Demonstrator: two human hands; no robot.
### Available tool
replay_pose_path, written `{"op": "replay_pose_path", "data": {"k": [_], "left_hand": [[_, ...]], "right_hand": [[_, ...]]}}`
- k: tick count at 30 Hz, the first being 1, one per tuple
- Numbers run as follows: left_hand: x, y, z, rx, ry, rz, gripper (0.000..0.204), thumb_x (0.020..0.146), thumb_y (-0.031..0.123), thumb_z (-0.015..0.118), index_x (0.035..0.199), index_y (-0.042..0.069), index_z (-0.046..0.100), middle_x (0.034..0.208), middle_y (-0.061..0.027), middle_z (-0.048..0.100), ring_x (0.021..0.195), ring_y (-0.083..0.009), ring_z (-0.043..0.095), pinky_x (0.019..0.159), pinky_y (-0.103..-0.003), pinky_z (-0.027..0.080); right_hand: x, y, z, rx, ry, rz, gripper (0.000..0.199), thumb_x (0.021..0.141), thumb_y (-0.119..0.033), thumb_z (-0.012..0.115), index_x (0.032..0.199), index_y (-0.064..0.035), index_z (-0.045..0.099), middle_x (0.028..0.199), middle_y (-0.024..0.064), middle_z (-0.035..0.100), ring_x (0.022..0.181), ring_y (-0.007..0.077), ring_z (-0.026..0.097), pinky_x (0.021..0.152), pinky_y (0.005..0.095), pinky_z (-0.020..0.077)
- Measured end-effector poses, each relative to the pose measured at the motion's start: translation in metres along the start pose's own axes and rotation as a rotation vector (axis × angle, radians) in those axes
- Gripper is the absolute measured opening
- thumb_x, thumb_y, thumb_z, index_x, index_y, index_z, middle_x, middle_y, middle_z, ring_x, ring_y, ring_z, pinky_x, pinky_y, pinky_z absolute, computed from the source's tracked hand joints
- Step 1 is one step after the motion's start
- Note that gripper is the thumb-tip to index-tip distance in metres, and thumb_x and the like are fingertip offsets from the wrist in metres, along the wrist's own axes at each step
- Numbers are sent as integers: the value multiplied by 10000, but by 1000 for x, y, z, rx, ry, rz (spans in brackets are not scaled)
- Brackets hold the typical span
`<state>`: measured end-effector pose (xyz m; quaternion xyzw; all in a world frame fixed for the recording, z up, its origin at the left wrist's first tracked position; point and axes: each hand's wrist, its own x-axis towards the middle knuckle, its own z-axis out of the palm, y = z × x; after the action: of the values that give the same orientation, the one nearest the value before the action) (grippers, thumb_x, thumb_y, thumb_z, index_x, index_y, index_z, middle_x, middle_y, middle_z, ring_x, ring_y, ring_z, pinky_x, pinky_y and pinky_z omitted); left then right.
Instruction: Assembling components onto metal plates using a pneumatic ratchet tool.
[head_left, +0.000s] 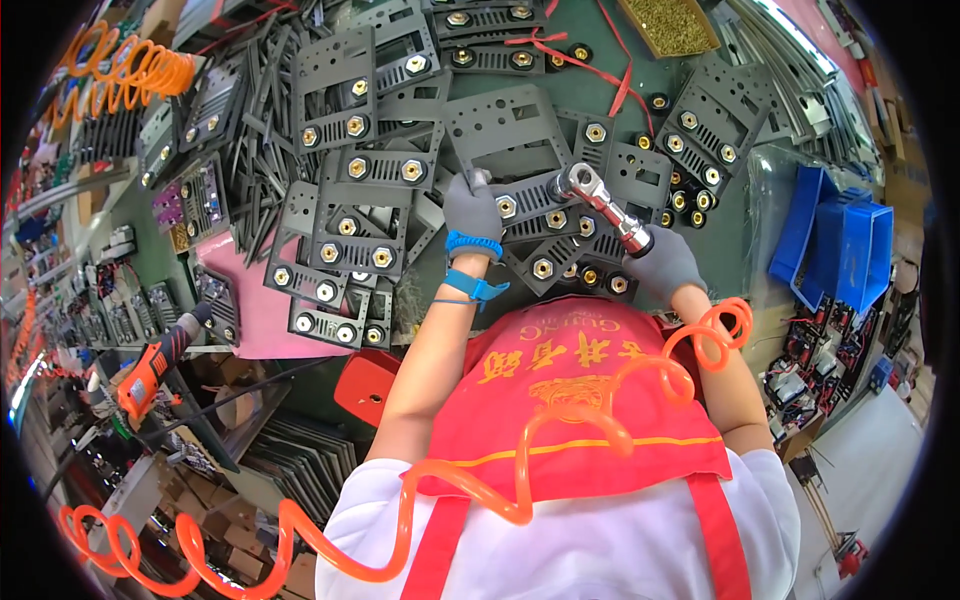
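My left hand (472, 212), in a grey glove, is closed on the left end of a black slotted metal plate (530, 196) that carries brass-centred hex nuts. In my right hand (668, 264), also gloved, is the handle of a silver air ratchet wrench (613, 212). The wrench's round head sits at the plate's right end; whether it is seated on a nut there is hidden. Beneath and around the plate lie similar black plates with nuts. A larger black bracket (508, 122) with a rectangular cutout lies just beyond my left hand.
An orange coiled air hose (525, 470) loops across my red apron. Stacked black brackets (335, 85) crowd the left of the green bench. Blue bins (845, 240) stand at the right, a box of small brass parts (672, 25) at the back. An orange power tool (150, 372) is at lower left.
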<state>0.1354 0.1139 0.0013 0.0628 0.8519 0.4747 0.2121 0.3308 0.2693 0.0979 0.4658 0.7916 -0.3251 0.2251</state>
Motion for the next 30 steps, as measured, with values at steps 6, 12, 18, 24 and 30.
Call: {"op": "replay_pose_path", "data": {"k": [6, 12, 18, 24, 30], "left_hand": [[15, -3, -8, 12, -49, 80, 295, 954, 245, 515, 917, -15, 650, 802, -213, 667, 760, -379, 647, 685, -442, 485], [7, 5, -9, -12, -90, 154, 272, 946, 233, 531, 934, -17, 639, 791, -224, 660, 751, -391, 639, 678, -435, 486], [-15, 33, -30, -144, -125, 97, 265, 963, 199, 516, 924, -44, 613, 805, -197, 678, 757, -336, 666, 680, -409, 495], [-25, 39, -26, -139, 92, 143, 255, 966, 185, 509, 938, -48, 610, 823, -202, 680, 753, -341, 662, 681, -413, 493], [-25, 46, -28, -204, 251, 176, 258, 960, 195, 521, 936, -39, 627, 809, -213, 671, 740, -355, 652, 672, -433, 482]], "right_hand": [[-12, -8, -9, -4, -2, -26, 362, 693, -262, 688, 986, -53, 649, 871, 180, 685, 838, 375, 650, 756, 407, 513], [-24, -29, 7, 36, -42, -156, 377, 732, -332, 679, 1017, -92, 628, 914, 176, 683, 885, 370, 644, 786, 417, 514], [-24, -31, 21, 9, -90, -206, 363, 751, -344, 694, 1019, -108, 631, 961, 164, 683, 938, 360, 640, 833, 420, 509], [-33, -35, 32, 86, -41, -195, 357, 754, -332, 680, 1016, -95, 627, 947, 169, 687, 941, 361, 645, 842, 419, 506], [-34, -41, 33, 50, -14, -190, 348, 759, -320, 656, 1003, -76, 614, 938, 171, 688, 933, 367, 646, 843, 430, 503]]}}
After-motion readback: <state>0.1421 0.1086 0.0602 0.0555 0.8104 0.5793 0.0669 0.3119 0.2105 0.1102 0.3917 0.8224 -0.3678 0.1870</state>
